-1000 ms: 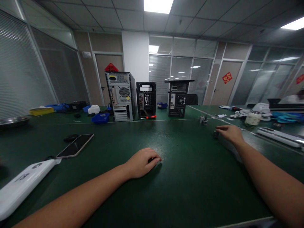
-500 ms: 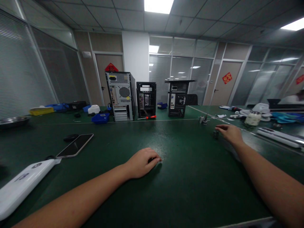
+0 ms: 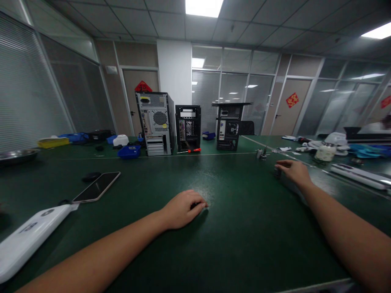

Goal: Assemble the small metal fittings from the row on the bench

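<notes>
My left hand (image 3: 182,210) rests on the green table (image 3: 238,228) near the middle, its fingers curled down over a small dark thing that I cannot make out. My right hand (image 3: 293,171) is stretched out to the right. Its fingers are bent around a small grey metal part (image 3: 277,172), which shows only at their left edge. Both forearms lie low over the table.
A phone (image 3: 97,186), a black oval item (image 3: 91,177) and a white device (image 3: 29,239) lie at the left. Three computer cases (image 3: 155,123) stand at the back with a red screwdriver (image 3: 194,150) and a blue bin (image 3: 129,151). Small metal pieces (image 3: 261,153) and a white power strip (image 3: 357,175) lie to the right.
My right hand has shifted slightly left and closed over the small grey part, which stood free beside the fingertips half a second ago. My left hand has not moved.
</notes>
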Available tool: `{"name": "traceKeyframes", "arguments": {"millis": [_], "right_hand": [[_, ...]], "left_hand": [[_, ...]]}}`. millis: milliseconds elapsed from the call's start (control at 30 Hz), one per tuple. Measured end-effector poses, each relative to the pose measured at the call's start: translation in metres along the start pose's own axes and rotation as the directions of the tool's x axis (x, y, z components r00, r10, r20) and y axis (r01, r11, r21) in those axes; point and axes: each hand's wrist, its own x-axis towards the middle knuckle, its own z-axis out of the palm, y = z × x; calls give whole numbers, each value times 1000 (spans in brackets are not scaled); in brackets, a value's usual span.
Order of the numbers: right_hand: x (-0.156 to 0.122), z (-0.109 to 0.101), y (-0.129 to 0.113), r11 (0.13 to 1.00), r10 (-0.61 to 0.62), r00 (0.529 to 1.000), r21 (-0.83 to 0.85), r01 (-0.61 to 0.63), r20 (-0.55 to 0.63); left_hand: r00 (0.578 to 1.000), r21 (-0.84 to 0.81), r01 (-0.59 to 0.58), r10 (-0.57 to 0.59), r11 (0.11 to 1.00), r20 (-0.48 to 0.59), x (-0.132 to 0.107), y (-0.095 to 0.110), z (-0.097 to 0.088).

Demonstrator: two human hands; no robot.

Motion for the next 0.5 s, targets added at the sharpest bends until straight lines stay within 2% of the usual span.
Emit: {"name": "traceKeyframes", "arguments": {"millis": [200,500], "right_hand": [[0,0,-1,1000,26,1000,-4,-26,16],[5,7,13,987,158,984,11,-160,83]], "left_hand": [[1000,-2,-1,1,1000,1,0,1,-1],[1000,11,-6,6,1000,1,-1,-3,1]]}}
